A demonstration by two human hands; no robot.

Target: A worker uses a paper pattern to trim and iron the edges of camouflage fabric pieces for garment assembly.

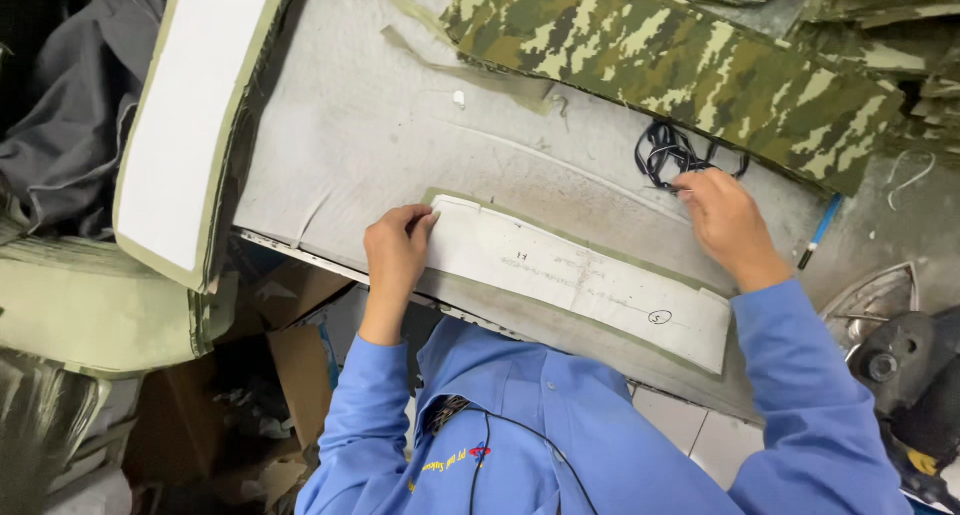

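My left hand (395, 247) rests curled on the near left end of a long white pattern piece (585, 280), fingers pressing it flat, gripping nothing. It lies slantwise on olive fabric (560, 320) at the grey worktop's (370, 135) front edge, faintly marked. My right hand (725, 220) pinches a tangled black cord (670, 155) just beyond its far edge.

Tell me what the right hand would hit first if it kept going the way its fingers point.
Probably the tangled black cord: the right hand points up-left, fingertips already at its edge. Beyond lies the long camouflage fabric strip.
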